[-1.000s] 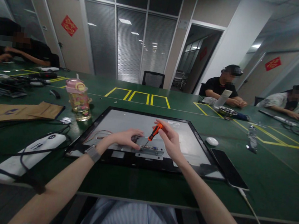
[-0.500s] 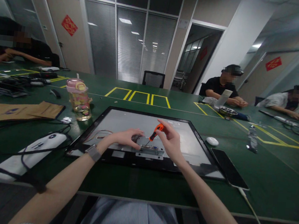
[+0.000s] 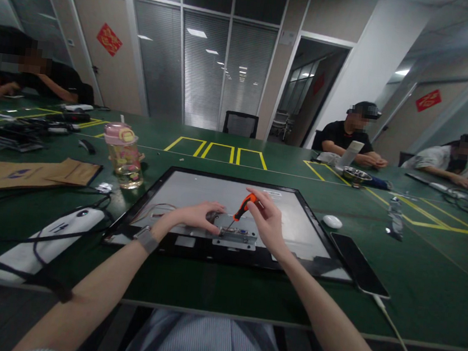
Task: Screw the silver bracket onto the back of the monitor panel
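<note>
A monitor panel lies face down on the green table, black frame around a grey metal back. My right hand is closed on a small orange-handled screwdriver, its tip down on a metal bracket near the panel's front edge. My left hand rests on the panel beside the tip, fingers curled by a dark part I cannot make out. A watch sits on my left wrist.
A pink-lidded bottle, brown envelopes and a white device with black cables lie left. A white mouse and a black phone with its cable lie right. Three other people sit at the table's far sides.
My right hand's fingers have shifted slightly on the screwdriver handle. The tip stays on the bracket and my left hand has not moved.
</note>
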`<state>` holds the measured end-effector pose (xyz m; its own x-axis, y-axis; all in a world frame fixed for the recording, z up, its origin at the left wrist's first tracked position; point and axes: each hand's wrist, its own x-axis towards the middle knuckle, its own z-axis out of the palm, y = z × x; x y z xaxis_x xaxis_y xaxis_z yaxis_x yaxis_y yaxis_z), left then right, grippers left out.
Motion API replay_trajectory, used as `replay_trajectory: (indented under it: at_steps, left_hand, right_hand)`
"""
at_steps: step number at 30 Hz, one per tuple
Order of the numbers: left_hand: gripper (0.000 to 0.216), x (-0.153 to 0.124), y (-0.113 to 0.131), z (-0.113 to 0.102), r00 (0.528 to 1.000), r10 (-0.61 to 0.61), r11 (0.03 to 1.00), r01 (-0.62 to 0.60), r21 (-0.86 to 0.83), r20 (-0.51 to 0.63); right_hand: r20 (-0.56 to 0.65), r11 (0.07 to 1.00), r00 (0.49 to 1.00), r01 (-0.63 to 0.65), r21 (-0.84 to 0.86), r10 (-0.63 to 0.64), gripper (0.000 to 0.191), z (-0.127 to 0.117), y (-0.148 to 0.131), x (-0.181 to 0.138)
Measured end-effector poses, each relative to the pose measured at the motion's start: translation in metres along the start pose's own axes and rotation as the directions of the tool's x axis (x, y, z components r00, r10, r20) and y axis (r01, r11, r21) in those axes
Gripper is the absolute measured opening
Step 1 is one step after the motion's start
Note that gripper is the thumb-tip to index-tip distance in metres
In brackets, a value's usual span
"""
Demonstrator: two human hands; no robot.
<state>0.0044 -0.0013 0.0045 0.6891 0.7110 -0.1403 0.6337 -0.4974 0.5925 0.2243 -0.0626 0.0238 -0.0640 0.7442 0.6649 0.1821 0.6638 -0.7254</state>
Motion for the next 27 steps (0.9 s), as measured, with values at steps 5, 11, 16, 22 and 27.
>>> replay_trajectory:
  at_steps: [5, 11, 16, 22, 27]
  left_hand:
    - [0.076, -0.0001, -0.0011, -0.0001, 1.0, -0.011, 1.0, 0.011, -0.02, -0.001]
    - [0.075, 0.0015, -0.0034, 0.0012, 1.0, 0.003, 1.0, -0.003, -0.008, -0.003]
    - [0.074, 0.0013, -0.0023, 0.0014, 1.0, 0.0, 1.0, 0.0, 0.006, -0.013]
    - [0.076, 0.0009, -0.0032, 0.0006, 1.0, -0.004, 1.0, 0.004, -0.008, -0.001]
    - [0.075, 0.0004, -0.0031, 0.0008, 1.0, 0.003, 1.0, -0.003, -0.007, -0.008]
  right_hand:
    - [0.091, 0.992, 0.995, -0.048, 0.113, 0.038, 0.04, 0.0011, -0.0024, -0.0009]
    - [0.04, 0.998, 0.999, -0.033, 0.05, 0.031, 0.034, -0.0006, 0.0014, -0.0007]
    - [0.1, 0.991, 0.994, -0.06, 0.122, 0.048, 0.04, 0.0009, 0.0007, -0.0007]
    - [0.046, 1.0, 0.999, -0.013, 0.02, 0.012, 0.037, 0.0009, 0.0011, -0.0008]
    - [0.119, 0.992, 0.992, -0.053, 0.116, 0.039, 0.042, 0.0018, 0.0006, -0.0019]
